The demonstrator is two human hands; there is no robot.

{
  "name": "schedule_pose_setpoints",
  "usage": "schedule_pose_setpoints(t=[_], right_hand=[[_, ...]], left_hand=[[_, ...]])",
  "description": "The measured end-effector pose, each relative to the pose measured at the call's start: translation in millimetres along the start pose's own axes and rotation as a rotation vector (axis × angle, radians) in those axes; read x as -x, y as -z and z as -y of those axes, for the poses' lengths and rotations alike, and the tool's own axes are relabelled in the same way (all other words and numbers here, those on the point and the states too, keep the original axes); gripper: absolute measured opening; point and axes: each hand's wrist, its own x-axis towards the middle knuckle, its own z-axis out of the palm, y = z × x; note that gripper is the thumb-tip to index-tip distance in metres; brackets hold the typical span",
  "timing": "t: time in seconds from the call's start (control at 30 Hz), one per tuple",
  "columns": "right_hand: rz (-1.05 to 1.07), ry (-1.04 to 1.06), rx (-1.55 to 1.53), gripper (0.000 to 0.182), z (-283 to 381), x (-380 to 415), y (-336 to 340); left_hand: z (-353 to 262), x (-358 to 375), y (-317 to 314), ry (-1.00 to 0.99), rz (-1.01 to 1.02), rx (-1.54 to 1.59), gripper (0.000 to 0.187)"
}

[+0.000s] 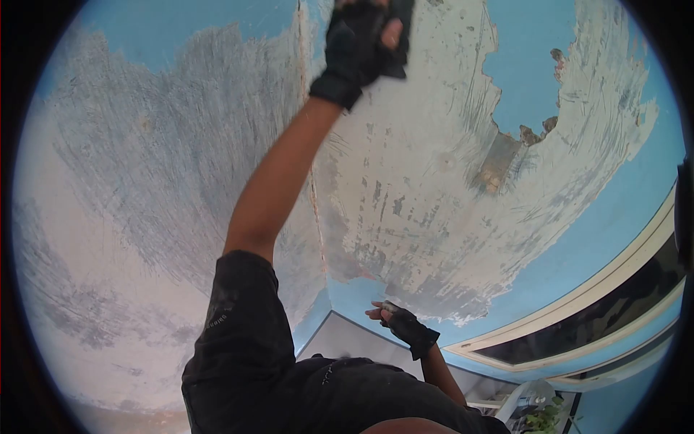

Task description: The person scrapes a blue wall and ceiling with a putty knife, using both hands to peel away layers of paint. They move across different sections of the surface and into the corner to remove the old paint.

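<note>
My left hand (358, 54), in a black fingerless glove, reaches high against the scraped wall (405, 145) beside the corner. It is closed on a dark flat tool (397, 61), with the thumb lying across it. Most of the tool is hidden behind the hand or cut off by the top edge, so its exact kind does not show. Lower down, my right hand (405, 325) wears a matching glove and hangs in front of my body. Its fingers are apart and point left, and I see nothing held in them.
A cracked vertical corner (314, 195) divides two walls with patchy, scraped surfaces. Blue paint (528, 65) remains in places, with broken plaster (535, 134) at its edge. A cream-framed window (578, 322) is at the right. Below it are leafy plants (546, 419) and a white object (517, 401).
</note>
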Motion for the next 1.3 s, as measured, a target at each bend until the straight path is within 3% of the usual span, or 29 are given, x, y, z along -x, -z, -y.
schedule_pose_setpoints(t=[0.17, 0.3, 0.43, 0.5, 0.53, 0.63, 0.7, 0.8, 0.9, 0.97, 1.0, 1.1, 1.17, 1.23, 1.3], right_hand=[[0.005, -0.068, -0.054, 0.072, -12, 2, -18], [-0.027, -0.087, -0.104, 0.073, -11, 10, -21], [-0.133, -0.042, -0.031, 0.064, -3, 14, -15], [-0.159, -0.059, -0.001, 0.064, -3, 18, -15], [-0.164, -0.061, -0.006, 0.064, -6, 19, -16], [-0.167, -0.050, -0.029, 0.064, -12, 22, -17], [-0.150, -0.094, -0.088, 0.063, -15, 27, -21], [-0.114, -0.117, -0.054, 0.063, -20, 34, -21], [-0.107, -0.120, -0.061, 0.064, -20, 34, -16], [-0.110, -0.119, -0.063, 0.065, -17, 33, -13], [-0.103, -0.112, -0.052, 0.065, -16, 31, -11], [-0.075, -0.112, -0.029, 0.066, -17, 23, -13], [-0.069, -0.095, 0.018, 0.065, -18, 15, -13], [-0.050, -0.117, 0.211, 0.065, -21, 10, -13], [-0.046, -0.077, 0.122, 0.063, -18, 15, -11]], left_hand=[[-119, 102, -1, 0.006, 0.278, 0.148, 0.074], [-84, 45, -18, -0.014, 0.041, 0.108, 0.071], [-78, -12, -13, 0.068, -0.041, 0.144, 0.067], [-100, 2, -12, 0.111, 0.281, 0.201, 0.070], [-116, 26, -24, -0.041, 0.083, 0.185, 0.071], [-180, 94, -7, -0.019, 0.380, 0.303, 0.073], [-196, 119, 3, -0.070, 0.447, 0.282, 0.071], [-168, 103, -7, -0.039, 0.396, 0.215, 0.071], [-123, 63, -20, 0.069, 0.096, 0.137, 0.071], [-136, 41, -4, 0.158, 0.130, 0.031, 0.067], [-133, 61, -31, 0.078, -0.001, 0.074, 0.070], [-201, 106, -18, 0.089, 0.368, 0.220, 0.071], [-228, 140, -11, -0.043, 0.452, 0.246, 0.071], [-200, 139, -10, -0.043, 0.479, 0.190, 0.067], [-145, 122, -5, 0.100, 0.331, 0.141, 0.067]])
